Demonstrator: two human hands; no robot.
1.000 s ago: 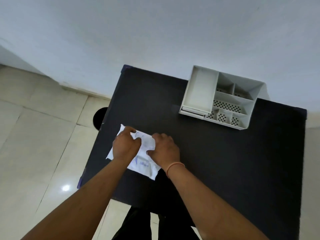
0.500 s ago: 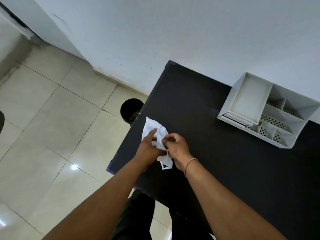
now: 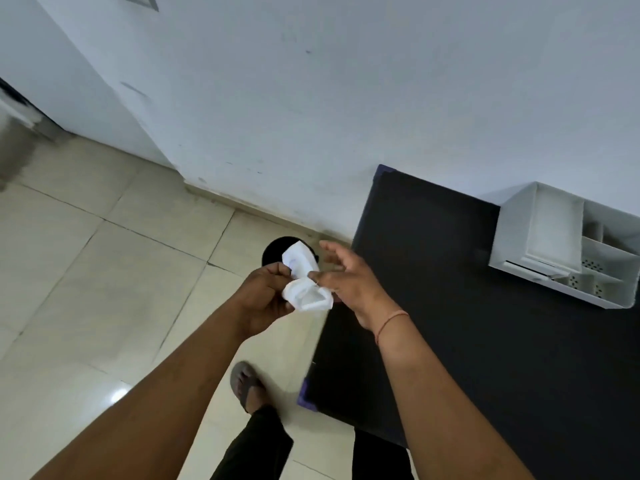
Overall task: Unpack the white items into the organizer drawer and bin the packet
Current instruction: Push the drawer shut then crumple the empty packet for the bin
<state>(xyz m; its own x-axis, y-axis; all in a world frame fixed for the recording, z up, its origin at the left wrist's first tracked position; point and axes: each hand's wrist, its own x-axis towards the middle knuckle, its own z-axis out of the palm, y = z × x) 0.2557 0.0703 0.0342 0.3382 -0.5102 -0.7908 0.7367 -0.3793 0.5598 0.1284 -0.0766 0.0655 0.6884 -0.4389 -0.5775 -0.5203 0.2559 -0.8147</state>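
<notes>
Hidden/cut off: bin (image 3: 273, 251) mostly covered by the packet (image 3: 304, 285) and the hands, only its dark left rim and part of the opening show. Organizer (image 3: 568, 251) clipped by the right frame edge; its perforated small compartments are only partly visible. The large drawer compartment (image 3: 550, 230) looks white inside, can't tell what's in it. Print on the packet is a faint blue smudge, unreadable. One sandalled foot (image 3: 247, 386) shows on the floor tiles (image 3: 86, 271), the other is hidden under the counter (image 3: 485, 341).

Packet: crumpled white, held in the air off the counter's left edge, in front of the bin opening from this view. Long axis runs roughly away from the camera, upper flap pointing toward the bin, lower bunched end toward the person. It's pinched into a waist in the middle.

Left hand (image 3: 266, 299): fingers curled, clamped on the packet's left side.
Right hand (image 3: 349, 282): thumb and forefinger nip the packet at the waist, remaining fingers spread and lifted clear. Thin orange band (image 3: 391, 322) on that wrist.

Organizer sits at the counter's far side against the wall (image 3: 346, 98), well apart from the hands.
</notes>
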